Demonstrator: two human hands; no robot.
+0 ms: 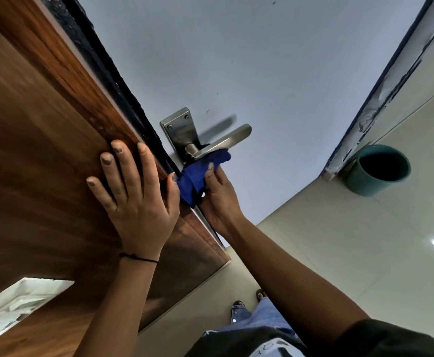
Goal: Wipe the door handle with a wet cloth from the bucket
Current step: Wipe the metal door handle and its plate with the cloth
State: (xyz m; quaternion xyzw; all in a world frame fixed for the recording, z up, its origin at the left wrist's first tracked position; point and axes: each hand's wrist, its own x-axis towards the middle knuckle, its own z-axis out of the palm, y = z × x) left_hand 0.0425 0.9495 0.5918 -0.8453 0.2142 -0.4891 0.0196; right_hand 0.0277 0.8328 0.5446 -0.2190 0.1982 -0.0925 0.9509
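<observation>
Handle [221,144] lever slanting up-right, blue cloth [197,176] beneath in right hand [219,199].

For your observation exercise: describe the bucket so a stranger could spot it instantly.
Start at the grey door and follow its far edge down to the tiled floor. The bucket stands there against the chipped frame: round, teal, open-topped, the only container on the floor.

Dim, wide-angle warped view; glare spot on glossy floor [365,240].
</observation>
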